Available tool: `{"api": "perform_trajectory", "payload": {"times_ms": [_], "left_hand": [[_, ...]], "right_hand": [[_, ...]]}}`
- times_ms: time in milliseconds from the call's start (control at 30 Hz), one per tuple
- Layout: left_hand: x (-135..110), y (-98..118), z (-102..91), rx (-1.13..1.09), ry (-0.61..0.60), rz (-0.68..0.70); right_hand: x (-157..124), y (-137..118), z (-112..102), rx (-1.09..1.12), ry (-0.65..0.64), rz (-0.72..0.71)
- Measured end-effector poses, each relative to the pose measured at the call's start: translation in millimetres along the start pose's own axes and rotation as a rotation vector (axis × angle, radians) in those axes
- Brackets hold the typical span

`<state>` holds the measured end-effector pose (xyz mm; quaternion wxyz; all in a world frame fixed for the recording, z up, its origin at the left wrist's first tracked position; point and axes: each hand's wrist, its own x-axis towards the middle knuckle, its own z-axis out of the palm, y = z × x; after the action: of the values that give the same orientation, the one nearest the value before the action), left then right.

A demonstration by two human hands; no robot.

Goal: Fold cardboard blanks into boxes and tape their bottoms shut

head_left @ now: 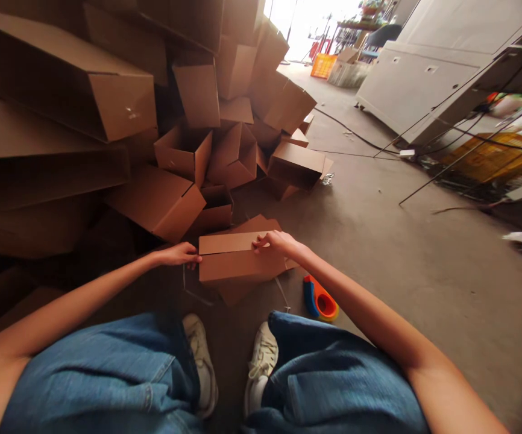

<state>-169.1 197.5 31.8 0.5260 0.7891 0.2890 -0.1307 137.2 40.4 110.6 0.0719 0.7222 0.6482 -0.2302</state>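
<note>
A small brown cardboard box (238,259) stands on the concrete floor just ahead of my feet. My left hand (179,254) grips its left end with fingers curled against the side. My right hand (276,242) lies on the top flap, fingers pressing it down near the right edge. Flat cardboard (261,224) lies under and behind the box. An orange and blue tape dispenser (319,299) rests on the floor to the right of the box, near my right knee.
A big heap of folded cardboard boxes (188,150) fills the left and centre. White cabinets (424,78), cables (355,135) and a yellow crate (491,158) line the right side. An orange crate (323,65) stands far back. My white sneakers (202,361) are below.
</note>
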Motion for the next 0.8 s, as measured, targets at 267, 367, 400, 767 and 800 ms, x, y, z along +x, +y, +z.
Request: {"api": "perform_trajectory", "payload": {"times_ms": [267, 367, 400, 767, 800], "left_hand": [[2, -1, -0.9, -0.082, -0.033, -0.015], [3, 0, -3.3, -0.100, -0.084, -0.034], [3, 1, -3.9, -0.104, -0.093, -0.039], [0, 12, -9.7, -0.138, -0.146, -0.086], [0, 12, -9.0, -0.140, -0.135, -0.088]], "right_hand": [[-3, -10, 12, -0.030, 0.060, 0.074], [-2, -9, 19, -0.046, 0.063, 0.094], [-1, -8, 21, -0.049, 0.060, 0.092], [6, 3, 33, -0.055, 0.003, 0.035], [6, 3, 33, -0.052, 0.000, 0.033]]}}
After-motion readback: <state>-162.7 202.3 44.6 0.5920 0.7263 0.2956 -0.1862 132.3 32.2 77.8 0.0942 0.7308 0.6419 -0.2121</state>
